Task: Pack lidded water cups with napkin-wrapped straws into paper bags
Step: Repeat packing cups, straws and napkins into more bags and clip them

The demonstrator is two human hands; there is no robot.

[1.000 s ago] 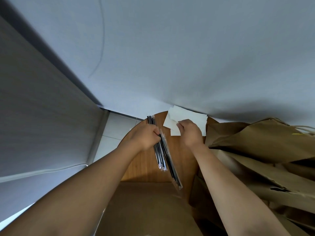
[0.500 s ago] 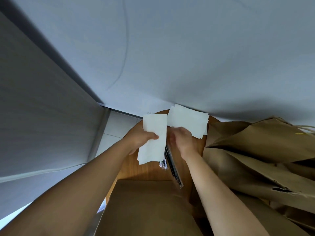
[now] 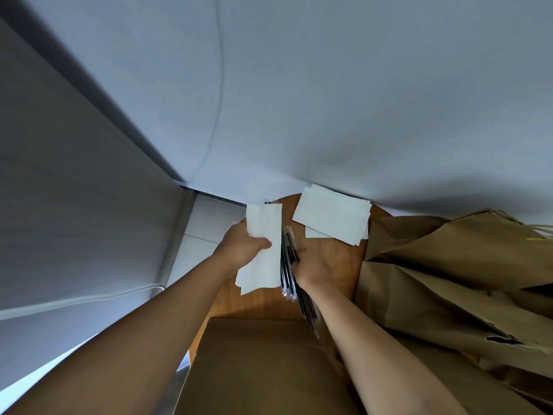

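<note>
My left hand (image 3: pixel 242 250) holds a white napkin (image 3: pixel 263 250) upright, thumb pressed across its front. Just right of it a bundle of black straws in clear wrappers (image 3: pixel 288 265) stands on the round wooden table (image 3: pixel 338 265). My right hand (image 3: pixel 314 265) grips that bundle with its fingers curled round the straws. A small stack of white napkins (image 3: pixel 332 217) lies at the table's far edge. Brown paper bags (image 3: pixel 449 265) lie heaped to the right. No cups are in view.
A flat brown paper bag or board (image 3: pixel 263 363) covers the near part of the table under my forearms. A grey panel (image 3: pixel 74 190) rises at the left, a pale wall (image 3: pixel 329 100) stands behind, and white floor tiles (image 3: pixel 206 223) show past the table's left edge.
My left hand let go of the straws and took one napkin from the stack, lifting it to the left. My right hand left the napkin stack and took hold of the straw bundle.
</note>
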